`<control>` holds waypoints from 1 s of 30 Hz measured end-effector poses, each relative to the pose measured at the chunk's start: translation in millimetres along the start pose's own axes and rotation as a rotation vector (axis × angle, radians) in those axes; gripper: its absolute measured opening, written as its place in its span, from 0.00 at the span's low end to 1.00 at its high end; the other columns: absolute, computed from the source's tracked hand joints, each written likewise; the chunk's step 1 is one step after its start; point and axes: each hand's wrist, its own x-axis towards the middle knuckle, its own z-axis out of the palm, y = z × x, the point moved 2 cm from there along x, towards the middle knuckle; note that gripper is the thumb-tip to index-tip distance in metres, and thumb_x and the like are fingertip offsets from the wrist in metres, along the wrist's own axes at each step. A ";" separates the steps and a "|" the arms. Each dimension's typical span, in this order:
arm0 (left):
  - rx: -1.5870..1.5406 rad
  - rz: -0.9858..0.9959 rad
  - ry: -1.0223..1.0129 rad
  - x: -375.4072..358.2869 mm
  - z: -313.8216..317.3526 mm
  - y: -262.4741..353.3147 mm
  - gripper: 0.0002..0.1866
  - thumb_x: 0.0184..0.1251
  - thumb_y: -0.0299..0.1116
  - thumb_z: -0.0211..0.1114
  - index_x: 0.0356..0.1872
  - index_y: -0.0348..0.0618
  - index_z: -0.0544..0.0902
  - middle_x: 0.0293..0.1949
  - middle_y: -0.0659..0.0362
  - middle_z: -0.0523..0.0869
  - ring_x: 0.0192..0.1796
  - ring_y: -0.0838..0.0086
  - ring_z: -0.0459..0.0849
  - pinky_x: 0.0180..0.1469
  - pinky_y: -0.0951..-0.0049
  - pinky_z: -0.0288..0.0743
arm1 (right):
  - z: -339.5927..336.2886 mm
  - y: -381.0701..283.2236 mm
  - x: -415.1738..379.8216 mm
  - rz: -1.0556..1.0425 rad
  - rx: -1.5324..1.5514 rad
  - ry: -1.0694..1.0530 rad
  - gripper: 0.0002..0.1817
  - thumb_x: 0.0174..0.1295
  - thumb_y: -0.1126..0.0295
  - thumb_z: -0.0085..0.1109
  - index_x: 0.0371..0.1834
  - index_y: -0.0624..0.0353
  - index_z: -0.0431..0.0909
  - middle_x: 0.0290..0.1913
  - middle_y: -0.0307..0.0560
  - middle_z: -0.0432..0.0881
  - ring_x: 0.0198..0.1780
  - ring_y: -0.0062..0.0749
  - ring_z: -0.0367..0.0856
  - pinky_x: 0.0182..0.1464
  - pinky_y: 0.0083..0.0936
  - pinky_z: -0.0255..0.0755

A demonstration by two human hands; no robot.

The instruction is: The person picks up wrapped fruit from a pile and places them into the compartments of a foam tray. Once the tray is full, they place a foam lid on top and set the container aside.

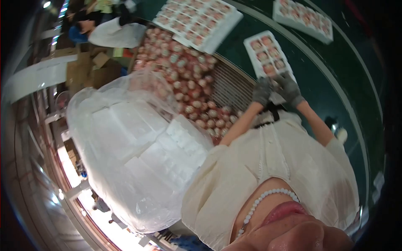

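Note:
A white foam tray [248, 46] lies on the dark green surface, with several round reddish fruits [262, 55] in its cups. Both of my hands wear grey gloves and come together over the tray's near end. My left hand [261, 92] is at the near left corner, fingers bent inward. At the near right, my right hand [289, 89] reaches over the rim with its fingers curled toward the left hand. What lies between the fingers is hidden by the gloves. To the left is a big heap of similar shiny fruits [197, 90].
Stacked filled trays [201, 21] stand beyond the heap, and another filled tray stack [303, 21] is at the far right. A large clear plastic bag of white foam trays [134, 146] sits at my left. Cardboard boxes [94, 69] and another person [113, 31] are farther left.

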 end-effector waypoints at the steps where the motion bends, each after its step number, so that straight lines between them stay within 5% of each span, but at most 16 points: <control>1: -0.049 0.108 0.081 -1.6 14.8 -14.8 0.08 0.55 0.30 0.48 0.30 0.40 0.74 0.29 0.45 0.76 0.34 0.53 0.75 0.35 0.62 0.68 | 7.4 10.8 2.3 -0.074 -0.003 0.063 0.18 0.39 0.72 0.59 0.39 0.53 0.73 0.40 0.54 0.72 0.39 0.46 0.72 0.41 0.34 0.68; 4: -0.227 0.218 0.226 1.7 7.6 -13.8 0.11 0.59 0.32 0.45 0.36 0.39 0.74 0.29 0.45 0.75 0.32 0.56 0.74 0.36 0.65 0.69 | 18.5 33.2 15.4 -0.116 -0.077 0.094 0.17 0.38 0.74 0.60 0.37 0.54 0.74 0.37 0.52 0.73 0.36 0.44 0.73 0.39 0.31 0.69; 6: -0.454 -0.035 0.040 -2.4 1.3 -11.2 0.14 0.62 0.33 0.44 0.43 0.40 0.74 0.28 0.49 0.74 0.29 0.63 0.74 0.34 0.67 0.69 | 12.6 26.5 26.1 0.152 0.084 -0.143 0.19 0.38 0.76 0.60 0.38 0.56 0.74 0.36 0.52 0.73 0.35 0.40 0.73 0.39 0.28 0.69; 8: -0.487 -0.028 0.136 -4.7 18.1 -20.0 0.14 0.61 0.33 0.44 0.44 0.40 0.73 0.30 0.48 0.74 0.29 0.62 0.74 0.32 0.65 0.70 | 13.0 23.5 26.1 0.140 0.123 -0.117 0.19 0.38 0.77 0.61 0.38 0.57 0.74 0.35 0.51 0.73 0.34 0.39 0.73 0.39 0.28 0.69; 12: -0.198 0.165 0.283 -8.6 7.6 -6.5 0.14 0.60 0.32 0.45 0.45 0.40 0.72 0.33 0.46 0.73 0.31 0.58 0.75 0.33 0.63 0.70 | 5.3 4.1 14.1 0.011 0.065 0.079 0.16 0.41 0.77 0.59 0.37 0.60 0.74 0.32 0.50 0.72 0.31 0.37 0.73 0.36 0.28 0.69; 14: 0.046 -0.018 0.127 -9.9 -2.0 9.6 0.14 0.58 0.31 0.47 0.44 0.40 0.72 0.34 0.45 0.73 0.34 0.53 0.74 0.36 0.60 0.69 | 4.4 1.7 10.6 0.015 0.034 0.118 0.12 0.43 0.77 0.58 0.34 0.60 0.74 0.30 0.48 0.72 0.30 0.35 0.73 0.34 0.28 0.68; 22: -0.221 -0.015 0.251 -20.5 8.9 6.9 0.14 0.55 0.29 0.49 0.43 0.38 0.71 0.36 0.44 0.72 0.40 0.52 0.72 0.43 0.61 0.68 | 3.3 14.4 14.4 0.123 0.020 0.049 0.11 0.43 0.73 0.60 0.32 0.59 0.75 0.31 0.49 0.74 0.27 0.37 0.74 0.32 0.29 0.70; 25: -0.192 0.103 0.403 -25.5 15.9 2.5 0.14 0.55 0.27 0.47 0.44 0.39 0.70 0.36 0.45 0.72 0.39 0.54 0.72 0.42 0.61 0.67 | 11.0 19.0 20.5 0.118 -0.117 0.021 0.14 0.40 0.72 0.62 0.33 0.59 0.75 0.31 0.50 0.75 0.31 0.37 0.75 0.35 0.28 0.70; 27: 0.139 0.270 0.554 -25.5 36.3 -9.6 0.16 0.53 0.26 0.50 0.45 0.38 0.70 0.36 0.46 0.73 0.42 0.53 0.71 0.46 0.62 0.67 | 8.7 3.4 25.2 0.110 -0.357 -0.043 0.16 0.38 0.72 0.62 0.34 0.59 0.75 0.34 0.51 0.75 0.36 0.41 0.75 0.39 0.30 0.69; 30: -0.083 0.180 0.384 -24.9 17.3 -0.9 0.18 0.51 0.23 0.51 0.46 0.38 0.69 0.37 0.46 0.73 0.42 0.55 0.72 0.46 0.61 0.67 | 7.9 7.0 21.4 0.101 -0.314 -0.043 0.18 0.38 0.72 0.62 0.37 0.58 0.74 0.36 0.53 0.74 0.38 0.46 0.73 0.40 0.33 0.68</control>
